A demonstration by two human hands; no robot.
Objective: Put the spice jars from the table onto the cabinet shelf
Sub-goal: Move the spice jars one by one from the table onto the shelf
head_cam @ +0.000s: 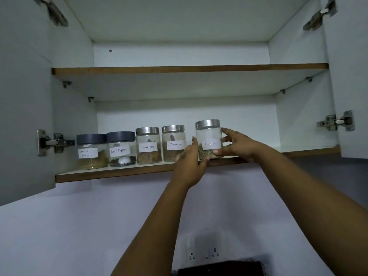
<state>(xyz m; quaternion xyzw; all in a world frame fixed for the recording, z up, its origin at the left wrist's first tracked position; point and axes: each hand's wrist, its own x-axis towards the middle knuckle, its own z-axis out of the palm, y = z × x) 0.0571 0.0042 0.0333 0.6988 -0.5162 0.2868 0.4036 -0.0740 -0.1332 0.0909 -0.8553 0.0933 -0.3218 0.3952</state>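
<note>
A glass spice jar [208, 136] with a silver lid and a white label is at the front of the lower cabinet shelf [111, 172], right of the row. My right hand [238, 145] grips its right side, thumb at the base. My left hand [190, 164] holds its left side from below. Whether the jar's base rests on the shelf I cannot tell. To its left stand two silver-lidded cinnamon jars [172, 143] [148, 145], a dark-lidded black pepper jar [121, 149] and a dark-lidded masala jar [91, 151].
The upper shelf [189, 69] shows no objects. Both cabinet doors [22, 116] [352, 76] stand wide open at the sides. Free shelf room lies right of the held jar. Wall sockets [201, 253] and a dark object [219, 268] are below.
</note>
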